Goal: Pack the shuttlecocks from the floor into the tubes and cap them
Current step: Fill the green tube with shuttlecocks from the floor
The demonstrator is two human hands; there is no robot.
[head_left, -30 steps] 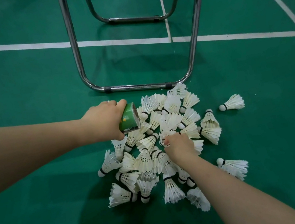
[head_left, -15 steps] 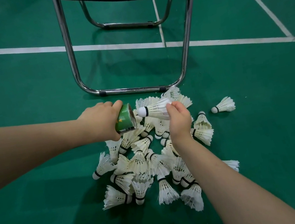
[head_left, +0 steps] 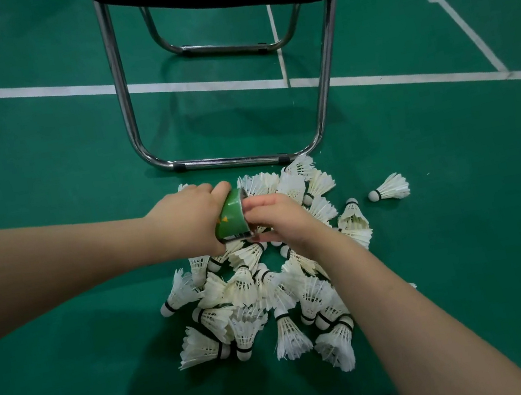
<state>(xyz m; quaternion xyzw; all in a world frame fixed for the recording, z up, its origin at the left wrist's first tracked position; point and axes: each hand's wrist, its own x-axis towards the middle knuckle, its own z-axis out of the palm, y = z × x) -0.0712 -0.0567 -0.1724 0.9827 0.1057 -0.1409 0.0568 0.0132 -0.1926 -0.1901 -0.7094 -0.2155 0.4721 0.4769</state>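
And in it went! Half a second back the right hand (head_left: 276,218) was carrying a shuttlecock towards the open mouth of the green tube (head_left: 233,216); now that hand sat pressed right against the mouth, and the shuttlecock had dropped out of sight. By my reading it was being pushed home, one more off the floor.

The left hand (head_left: 186,220) stayed wrapped round the tube, mouth turned to the right hand. The pile of shuttlecocks (head_left: 255,295) lay beneath and behind both hands, so plenty of work remained. A stray shuttlecock (head_left: 389,188) sat apart, out beyond the right hand.

The right fingers curled over the rim hid the opening, so whether they were pinching the feathers or had let go, I could not tell. The left hand covered most of the tube, so its fill was anyone's guess. No cap showed anywhere.
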